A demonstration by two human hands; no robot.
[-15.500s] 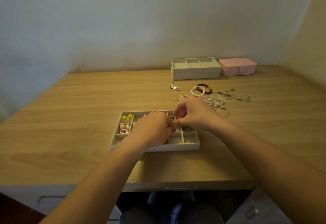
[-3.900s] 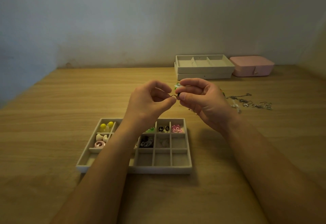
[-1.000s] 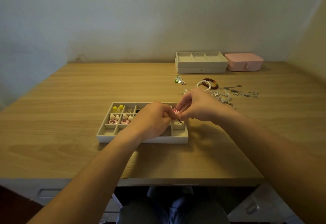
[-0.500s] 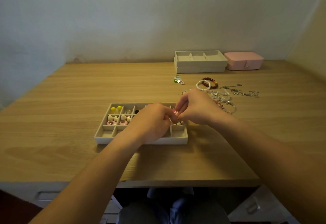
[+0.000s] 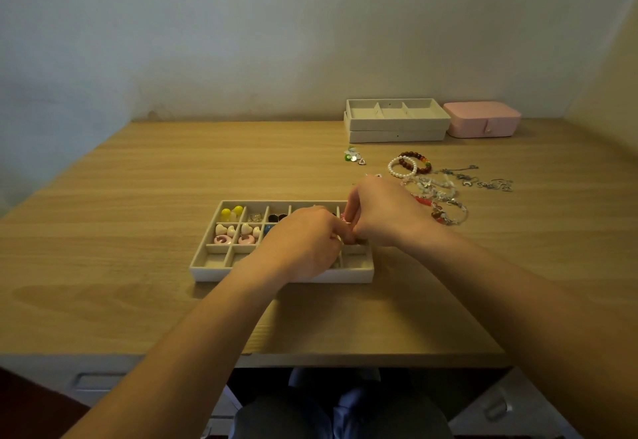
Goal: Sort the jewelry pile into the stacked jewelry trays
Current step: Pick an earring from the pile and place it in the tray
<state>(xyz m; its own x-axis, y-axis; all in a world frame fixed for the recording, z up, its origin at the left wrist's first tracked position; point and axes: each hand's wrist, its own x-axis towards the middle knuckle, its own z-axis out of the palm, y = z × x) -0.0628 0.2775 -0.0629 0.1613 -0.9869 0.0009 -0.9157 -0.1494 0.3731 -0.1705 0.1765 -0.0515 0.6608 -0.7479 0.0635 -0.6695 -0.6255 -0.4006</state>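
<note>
1. Spreading across the middle of the frame, a light wooden desk with long grain lines meets a pale, dimly lit wall at the top. A second wall closes the corner at the upper right.
2. A beige divided tray sits at the centre of the desk, near its front edge.
3. In the tray's left cells lie 2 yellow beads, with cream heart pieces and pink rings below them.
4. The left hand is over the tray's right half, fingers curled, their tips bunched against those of the other hand.
5. The right hand is over the tray's right end, fingers curled downward. Whether either hand pinches a piece cannot be told, as the fingertips hide it.
6. The jewelry pile lies on the desk right of centre, just beyond the right hand. It includes a dark red bead bracelet, a pearl bracelet and thin silver chains.
7. A small green and silver cluster lies apart, to the left of the bracelets.
8. The stacked jewelry trays, 2 high, stand at the upper right against the wall. The top one shows 3 compartments.
9. A closed pink box sits just beside them on the right.
10. Grey drawer fronts show under the desk at the lower left.
</note>
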